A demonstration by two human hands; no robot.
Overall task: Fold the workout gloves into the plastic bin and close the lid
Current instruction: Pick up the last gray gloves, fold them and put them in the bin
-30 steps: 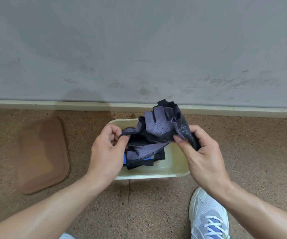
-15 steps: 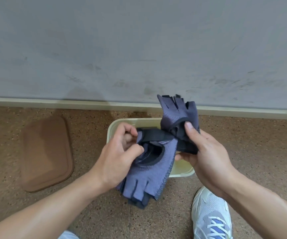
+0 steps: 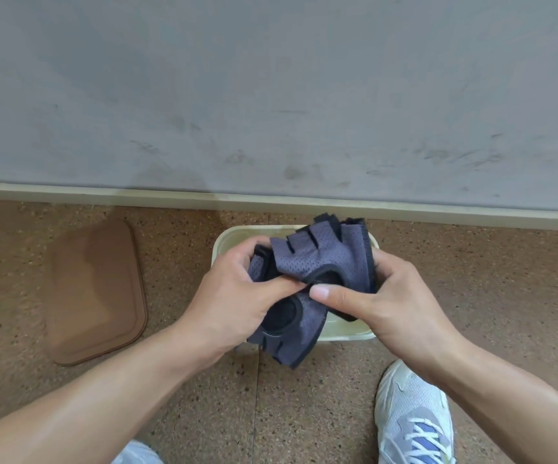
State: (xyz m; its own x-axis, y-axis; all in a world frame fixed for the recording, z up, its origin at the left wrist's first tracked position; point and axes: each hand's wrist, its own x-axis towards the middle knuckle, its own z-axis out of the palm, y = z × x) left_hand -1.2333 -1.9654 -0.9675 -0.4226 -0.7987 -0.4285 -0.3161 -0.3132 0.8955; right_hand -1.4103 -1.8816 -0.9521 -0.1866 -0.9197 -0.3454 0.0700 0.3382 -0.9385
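Observation:
Two purple-grey fingerless workout gloves [image 3: 324,256] with black trim are held together above a pale green plastic bin [image 3: 344,334] on the floor. One glove points its finger holes up and away, the other [image 3: 292,343] hangs down toward me over the bin's near rim. My left hand [image 3: 234,299] grips the pair from the left, thumb pressed across the middle. My right hand [image 3: 381,303] holds them from the right, thumb meeting the left thumb. The hands and gloves hide most of the bin's inside. The brown lid [image 3: 96,289] lies flat on the floor to the left of the bin.
A grey wall with a pale baseboard [image 3: 438,209] runs just behind the bin. The floor is speckled brown tile. My white and blue sneaker [image 3: 411,416] stands at the lower right, close to the bin's near corner.
The hands came closer together and the two gloves now overlap. The upper glove tipped down onto the lower one, and the pair sits lower, nearer the bin.

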